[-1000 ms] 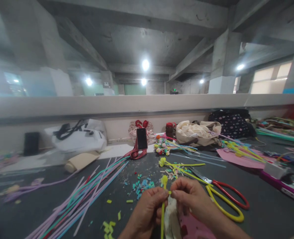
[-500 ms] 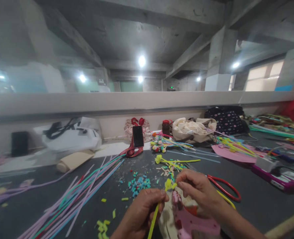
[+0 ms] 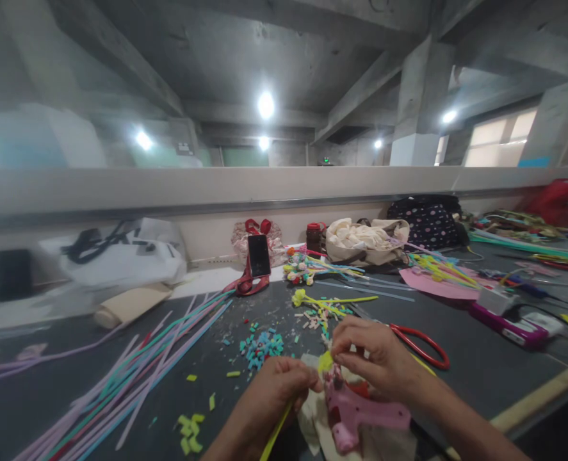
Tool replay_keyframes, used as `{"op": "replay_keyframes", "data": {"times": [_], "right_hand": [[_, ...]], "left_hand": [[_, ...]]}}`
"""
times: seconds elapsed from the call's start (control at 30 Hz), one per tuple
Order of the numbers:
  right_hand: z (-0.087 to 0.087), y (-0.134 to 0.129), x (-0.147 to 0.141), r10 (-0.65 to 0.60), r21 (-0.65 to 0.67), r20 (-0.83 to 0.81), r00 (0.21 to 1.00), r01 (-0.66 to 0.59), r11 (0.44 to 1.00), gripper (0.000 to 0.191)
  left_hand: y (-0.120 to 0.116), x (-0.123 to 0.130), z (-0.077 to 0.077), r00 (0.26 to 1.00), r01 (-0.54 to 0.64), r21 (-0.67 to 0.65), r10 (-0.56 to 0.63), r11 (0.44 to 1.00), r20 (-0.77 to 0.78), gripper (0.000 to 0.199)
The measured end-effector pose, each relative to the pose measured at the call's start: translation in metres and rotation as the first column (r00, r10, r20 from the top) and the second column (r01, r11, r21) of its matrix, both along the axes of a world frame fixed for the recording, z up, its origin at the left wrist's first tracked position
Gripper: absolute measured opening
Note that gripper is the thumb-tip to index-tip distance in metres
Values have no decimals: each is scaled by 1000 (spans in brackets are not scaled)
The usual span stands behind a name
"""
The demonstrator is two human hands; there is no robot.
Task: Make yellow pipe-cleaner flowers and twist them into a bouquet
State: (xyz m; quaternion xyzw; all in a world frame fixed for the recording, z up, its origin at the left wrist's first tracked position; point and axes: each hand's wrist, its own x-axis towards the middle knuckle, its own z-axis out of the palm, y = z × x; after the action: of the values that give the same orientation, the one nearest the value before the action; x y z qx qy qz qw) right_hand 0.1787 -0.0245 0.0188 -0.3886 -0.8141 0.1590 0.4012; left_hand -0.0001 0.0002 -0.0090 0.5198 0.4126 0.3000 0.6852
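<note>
My left hand (image 3: 284,387) is closed around a yellow stem (image 3: 275,435) that looks like a pipe cleaner, its lower end slanting down toward me. At the top of the stem is a small yellow flower head (image 3: 325,362), partly hidden by fingers. The fingertips of my right hand (image 3: 382,358) pinch at this flower head from the right. Just below them lies a pink glue gun (image 3: 360,410), its stained nozzle end close to the flower head; I cannot tell if they touch. A cream cloth (image 3: 312,426) is under the glue gun.
Scissors with red handles (image 3: 440,352) lie right of my right hand. Blue cut bits (image 3: 264,346) and yellow cut bits (image 3: 187,432) are scattered leftward, beside long coloured stems (image 3: 144,378). A finished-looking yellow flower (image 3: 299,298) lies ahead. A phone (image 3: 259,255) stands behind.
The view has shifted slightly, so the table things appear further left and higher. Both hands have brought the yellow flower head closer to the glue gun's nozzle, and more of the gun shows.
</note>
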Motion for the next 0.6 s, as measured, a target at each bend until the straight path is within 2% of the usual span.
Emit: {"op": "replay_keyframes", "data": {"times": [0.27,0.6], "right_hand": [[5,-3,-2,-3,96,160,987,-13,995,14],[2,-2,-4,-33,163,149,988,8,987,14]], "left_hand": [[0,0,-1,1000,13,13,-13,1000,-8,20],[2,0,-2,999,31,1,-31,1000,12,22]]}}
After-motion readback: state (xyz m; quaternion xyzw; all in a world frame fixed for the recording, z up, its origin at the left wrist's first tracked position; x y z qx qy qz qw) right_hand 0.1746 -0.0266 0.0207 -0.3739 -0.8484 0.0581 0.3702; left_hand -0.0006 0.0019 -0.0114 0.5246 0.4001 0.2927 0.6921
